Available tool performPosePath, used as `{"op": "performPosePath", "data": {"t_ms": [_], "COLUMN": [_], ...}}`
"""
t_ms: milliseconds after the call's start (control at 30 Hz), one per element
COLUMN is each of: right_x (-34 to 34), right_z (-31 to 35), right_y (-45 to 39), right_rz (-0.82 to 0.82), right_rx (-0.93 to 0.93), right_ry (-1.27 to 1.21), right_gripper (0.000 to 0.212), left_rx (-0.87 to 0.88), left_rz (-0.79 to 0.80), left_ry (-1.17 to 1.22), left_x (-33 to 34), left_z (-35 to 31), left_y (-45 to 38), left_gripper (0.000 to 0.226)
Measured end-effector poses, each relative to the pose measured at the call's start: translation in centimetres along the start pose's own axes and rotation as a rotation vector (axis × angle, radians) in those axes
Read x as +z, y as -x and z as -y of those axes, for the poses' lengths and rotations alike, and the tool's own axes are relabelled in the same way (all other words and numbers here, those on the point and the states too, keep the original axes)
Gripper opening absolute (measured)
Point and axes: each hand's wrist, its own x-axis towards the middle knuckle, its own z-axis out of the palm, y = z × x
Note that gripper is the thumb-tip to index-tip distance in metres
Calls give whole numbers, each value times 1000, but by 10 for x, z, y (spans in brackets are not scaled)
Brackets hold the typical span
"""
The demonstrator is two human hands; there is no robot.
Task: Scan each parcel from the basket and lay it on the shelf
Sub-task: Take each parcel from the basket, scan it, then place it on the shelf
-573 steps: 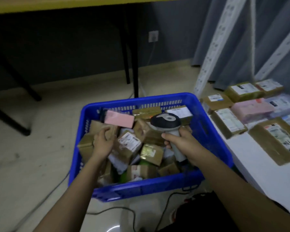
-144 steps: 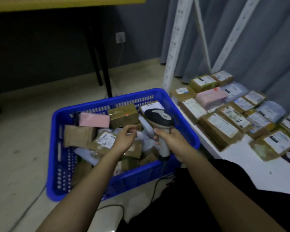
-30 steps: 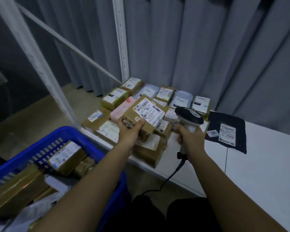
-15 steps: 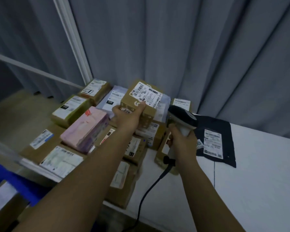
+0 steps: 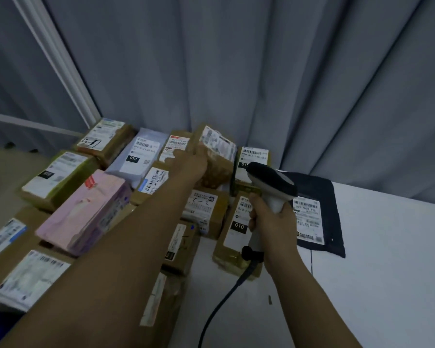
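A view from the person's head looks down on a white shelf (image 5: 387,259) that fills the lower right of the frame, with grey curtains (image 5: 261,71) hanging behind it. The left hand (image 5: 190,163), at the centre of the frame, reaches out with its fingers (image 5: 172,155) curled round a brown cardboard parcel (image 5: 216,156), which is tilted with its white barcode label facing up and toward the viewer. The parcel sits at the far edge of the group, just in front of the curtains, and it looks as though it is being set down there in a free spot; whether its underside already touches the shelf cannot be told. The right hand (image 5: 273,222), right of centre, is wrapped firmly round the grip of a corded barcode scanner (image 5: 271,187), whose dark head points up and left toward the parcel, probably held ready for the next label. Its cable (image 5: 221,305) trails toward the bottom edge. Many labelled parcels already lie label-up across the left and centre of the frame, likely so their codes stay readable, among them a pink parcel (image 5: 86,212) at centre left. A dark blue mailer bag (image 5: 319,214) lies flat to the right of the scanner. The basket is out of sight apart from a sliver of blue at the lower left corner.
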Motion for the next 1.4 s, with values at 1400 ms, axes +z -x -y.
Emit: {"op": "performPosePath", "data": {"t_ms": [1400], "right_x": [130], "right_z": [-77], "right_y": [465], "right_rz": [1108], "right_rx": [144], "right_ry": [366], "right_gripper": [38], "left_rx": [-223], "left_rz": [-594], "left_ry": [689], "left_x": [-337], "left_z": [353], "left_y": [441], "left_gripper": [21]}}
